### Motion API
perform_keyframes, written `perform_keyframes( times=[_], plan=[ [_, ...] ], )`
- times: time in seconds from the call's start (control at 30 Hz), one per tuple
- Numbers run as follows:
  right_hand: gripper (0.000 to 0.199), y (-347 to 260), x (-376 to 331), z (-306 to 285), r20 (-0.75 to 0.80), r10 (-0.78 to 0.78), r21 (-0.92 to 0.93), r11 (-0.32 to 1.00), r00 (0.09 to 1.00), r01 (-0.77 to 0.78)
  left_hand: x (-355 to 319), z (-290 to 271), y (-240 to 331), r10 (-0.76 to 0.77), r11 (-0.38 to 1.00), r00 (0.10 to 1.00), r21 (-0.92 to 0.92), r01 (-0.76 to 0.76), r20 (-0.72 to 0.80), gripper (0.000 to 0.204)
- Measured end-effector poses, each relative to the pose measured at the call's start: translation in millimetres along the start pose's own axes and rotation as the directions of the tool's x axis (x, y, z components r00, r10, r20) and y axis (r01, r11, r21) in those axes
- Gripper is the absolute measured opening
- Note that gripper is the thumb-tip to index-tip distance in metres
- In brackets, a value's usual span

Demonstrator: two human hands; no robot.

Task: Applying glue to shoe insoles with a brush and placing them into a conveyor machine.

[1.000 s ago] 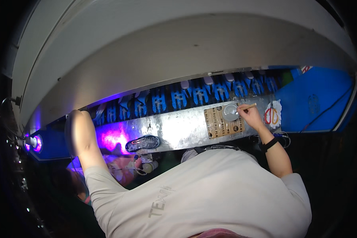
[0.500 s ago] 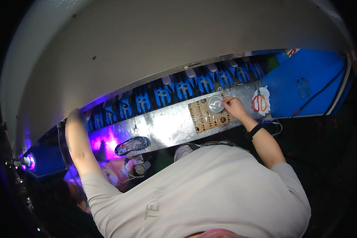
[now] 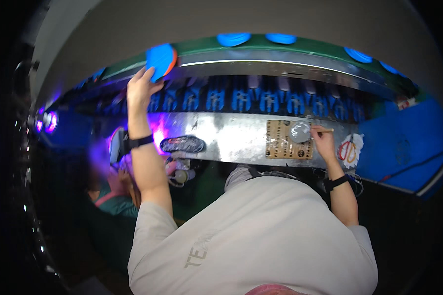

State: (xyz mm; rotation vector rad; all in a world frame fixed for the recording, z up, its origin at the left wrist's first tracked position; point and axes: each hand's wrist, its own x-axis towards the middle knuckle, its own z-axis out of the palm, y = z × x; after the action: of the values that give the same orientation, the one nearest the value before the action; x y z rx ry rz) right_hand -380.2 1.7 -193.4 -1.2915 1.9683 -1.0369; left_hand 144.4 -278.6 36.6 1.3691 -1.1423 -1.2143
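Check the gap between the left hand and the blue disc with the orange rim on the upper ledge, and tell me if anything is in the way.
Nothing visible stands between them. The left hand already has its fingertips against the blue disc with the orange rim, up at the green ledge.

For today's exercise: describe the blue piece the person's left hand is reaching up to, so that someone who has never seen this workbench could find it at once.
Start at the long shiny metal bench running across the view, then look above it to the green-edged upper shelf. At the shelf's left end, the raised left hand touches a flat blue piece. Unlike the blue parts along the shelf, it has an orange edge and sits tilted.
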Motion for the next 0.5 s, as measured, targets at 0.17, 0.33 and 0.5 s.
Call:
perform_keyframes(
  times=[0.17,0.33,0.5],
  plan=[
    [0.017,-38,-10,-9,-0.008,-0.043,0.155,0.987,0.999,0.043,-26,-4,-18,-0.033,0.859,0.994,-0.506,0.080,0.101,0.023],
    [0.019,-43,-12,-15,0.021,-0.084,0.174,0.982,0.996,0.080,-89,34,-23,0.178,0.424,0.899,-0.855,0.297,0.400,0.083],
    [0.020,-60,-15,-22,0.085,-0.052,0.145,0.989,0.995,0.040,-85,46,-34,0.185,0.146,0.837,-0.856,0.495,0.515,0.081]
  ],
)
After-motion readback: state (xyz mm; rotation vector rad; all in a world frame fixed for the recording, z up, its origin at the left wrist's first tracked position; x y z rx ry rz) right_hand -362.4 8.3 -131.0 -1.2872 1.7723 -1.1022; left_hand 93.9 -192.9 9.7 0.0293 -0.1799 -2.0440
